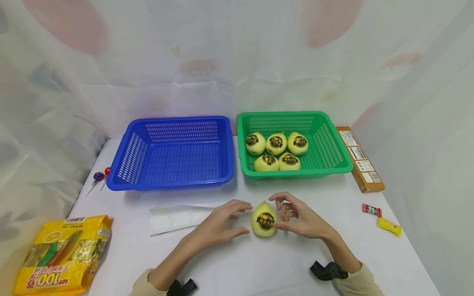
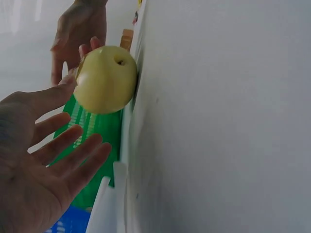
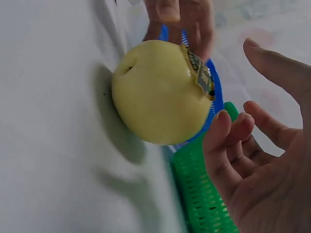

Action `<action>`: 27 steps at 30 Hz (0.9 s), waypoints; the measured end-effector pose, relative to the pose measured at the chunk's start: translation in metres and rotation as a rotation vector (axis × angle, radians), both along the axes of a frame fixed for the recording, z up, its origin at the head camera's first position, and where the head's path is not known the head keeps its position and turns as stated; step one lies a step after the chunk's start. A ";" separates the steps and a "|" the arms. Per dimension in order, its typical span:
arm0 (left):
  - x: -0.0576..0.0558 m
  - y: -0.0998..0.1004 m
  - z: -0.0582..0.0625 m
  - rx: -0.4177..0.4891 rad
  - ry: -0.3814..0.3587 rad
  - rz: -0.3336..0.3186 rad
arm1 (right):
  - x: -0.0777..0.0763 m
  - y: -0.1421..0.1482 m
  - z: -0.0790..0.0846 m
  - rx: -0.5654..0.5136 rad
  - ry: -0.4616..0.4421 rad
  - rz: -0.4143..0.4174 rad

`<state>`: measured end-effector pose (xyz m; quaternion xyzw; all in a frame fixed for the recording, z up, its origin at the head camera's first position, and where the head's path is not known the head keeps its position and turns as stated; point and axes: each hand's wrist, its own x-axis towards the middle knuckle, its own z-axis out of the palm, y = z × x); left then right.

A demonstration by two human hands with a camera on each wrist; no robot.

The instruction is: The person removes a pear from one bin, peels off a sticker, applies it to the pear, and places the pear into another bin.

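Note:
A pale yellow pear (image 1: 264, 224) with a dark printed label lies on the white table, stem pointing away from me. To its left is my left hand (image 1: 224, 224), thumb and fingers spread apart with a gap to the fruit. My right hand (image 1: 301, 218) is on the other side, fingers loosely bent, its thumb tip right at the pear's edge in the head view. In the left wrist view the pear (image 2: 107, 80) appears between both hands, its round base toward the camera. The right wrist view shows the pear (image 3: 163, 92) just beyond my bent fingers.
Several labelled pears (image 1: 276, 144) sit in a green basket (image 1: 326, 158); a blue basket (image 1: 181, 164) stands beside it. Around them are a white folded sheet (image 1: 174, 220), a yellow candy bag (image 1: 61, 257), lollipops (image 1: 98, 176), a brown box (image 1: 361, 160) and wrapped candies (image 1: 389, 226).

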<state>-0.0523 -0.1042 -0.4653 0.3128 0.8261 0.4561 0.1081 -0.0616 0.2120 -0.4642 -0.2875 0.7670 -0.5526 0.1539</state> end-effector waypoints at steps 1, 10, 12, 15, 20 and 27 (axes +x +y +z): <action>0.003 -0.006 0.002 -0.007 0.019 0.011 | 0.001 0.001 0.002 0.013 0.012 -0.018; 0.025 -0.070 0.032 -0.209 0.339 0.215 | 0.005 0.011 0.031 0.089 0.367 -0.208; 0.028 -0.083 0.040 -0.228 0.399 0.275 | 0.006 0.009 0.037 0.128 0.436 -0.235; 0.031 -0.097 0.048 -0.244 0.427 0.326 | 0.010 -0.002 0.038 0.229 0.503 -0.224; 0.032 -0.105 0.047 -0.233 0.405 0.342 | 0.020 -0.034 0.017 0.417 0.450 -0.135; 0.021 -0.101 0.037 -0.098 0.354 0.320 | 0.020 -0.046 -0.001 0.375 0.256 -0.095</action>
